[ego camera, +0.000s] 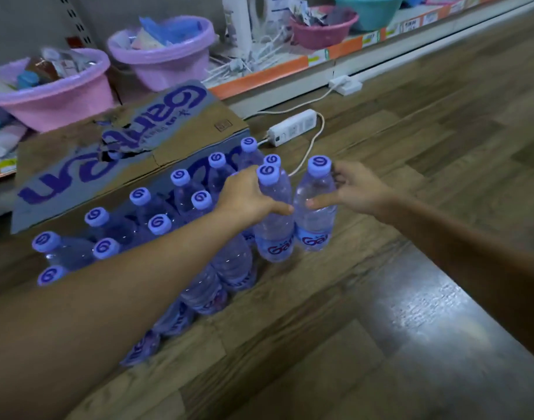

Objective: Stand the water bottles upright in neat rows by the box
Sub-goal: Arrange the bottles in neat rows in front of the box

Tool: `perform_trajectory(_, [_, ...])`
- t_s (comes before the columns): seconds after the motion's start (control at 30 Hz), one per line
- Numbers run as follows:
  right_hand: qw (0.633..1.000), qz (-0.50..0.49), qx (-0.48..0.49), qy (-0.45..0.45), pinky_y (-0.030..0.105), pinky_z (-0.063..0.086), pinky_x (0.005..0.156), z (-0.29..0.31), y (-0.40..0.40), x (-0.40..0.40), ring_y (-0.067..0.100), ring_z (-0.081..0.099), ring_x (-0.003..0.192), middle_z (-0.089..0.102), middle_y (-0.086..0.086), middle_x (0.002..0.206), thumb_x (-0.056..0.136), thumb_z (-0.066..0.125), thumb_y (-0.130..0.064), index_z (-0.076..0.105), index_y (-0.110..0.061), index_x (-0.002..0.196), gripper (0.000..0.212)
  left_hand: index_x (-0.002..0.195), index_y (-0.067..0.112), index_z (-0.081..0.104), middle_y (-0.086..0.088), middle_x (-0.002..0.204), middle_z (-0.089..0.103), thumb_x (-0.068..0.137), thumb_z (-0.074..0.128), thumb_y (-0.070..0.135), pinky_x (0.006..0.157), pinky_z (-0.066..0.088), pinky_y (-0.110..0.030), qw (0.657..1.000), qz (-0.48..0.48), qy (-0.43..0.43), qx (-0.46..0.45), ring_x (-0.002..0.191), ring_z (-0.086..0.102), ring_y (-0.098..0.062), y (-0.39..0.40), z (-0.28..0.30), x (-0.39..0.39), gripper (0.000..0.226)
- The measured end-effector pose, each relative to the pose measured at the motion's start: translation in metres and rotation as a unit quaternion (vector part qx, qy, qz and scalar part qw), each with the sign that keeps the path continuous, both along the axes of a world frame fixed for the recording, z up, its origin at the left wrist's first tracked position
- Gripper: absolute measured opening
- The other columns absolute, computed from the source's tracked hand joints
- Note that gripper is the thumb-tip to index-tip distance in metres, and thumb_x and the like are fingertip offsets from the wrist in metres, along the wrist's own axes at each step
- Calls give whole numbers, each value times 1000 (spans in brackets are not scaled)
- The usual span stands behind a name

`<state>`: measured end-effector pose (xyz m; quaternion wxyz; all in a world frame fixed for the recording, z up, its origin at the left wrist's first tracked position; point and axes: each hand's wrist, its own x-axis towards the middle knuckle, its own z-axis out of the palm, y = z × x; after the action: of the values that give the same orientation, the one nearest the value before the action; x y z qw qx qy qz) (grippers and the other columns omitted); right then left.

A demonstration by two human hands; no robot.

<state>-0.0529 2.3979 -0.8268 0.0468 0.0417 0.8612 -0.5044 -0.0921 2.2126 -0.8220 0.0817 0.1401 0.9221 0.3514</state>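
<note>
Several clear water bottles with purple caps (156,225) stand upright in rows on the wooden floor in front of a cardboard box (117,153) with purple lettering. My left hand (247,198) grips the upper part of one upright bottle (274,225) at the right end of the rows. My right hand (353,189) holds the neighbouring bottle (315,219) just to its right, thumb in front and fingers behind. Both bottles stand on the floor side by side. My left forearm hides parts of the nearer bottles.
A white power strip (293,127) with its cable lies on the floor behind the bottles. A low shelf behind the box carries pink and purple basins (162,65) full of goods. Wooden floor (411,268) stretches to the right and front.
</note>
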Motion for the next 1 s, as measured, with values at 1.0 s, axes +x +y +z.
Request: perform_trajectory(1.0, [997, 40, -13, -67, 48, 45, 101, -67, -13, -34, 25, 56, 118, 60, 5, 124, 68, 78, -12, 48, -24, 126, 66, 92, 9, 50, -7, 96, 51, 61, 82, 29, 71, 47, -38, 974, -92, -2, -209, 95, 54, -29, -6, -28, -1, 49])
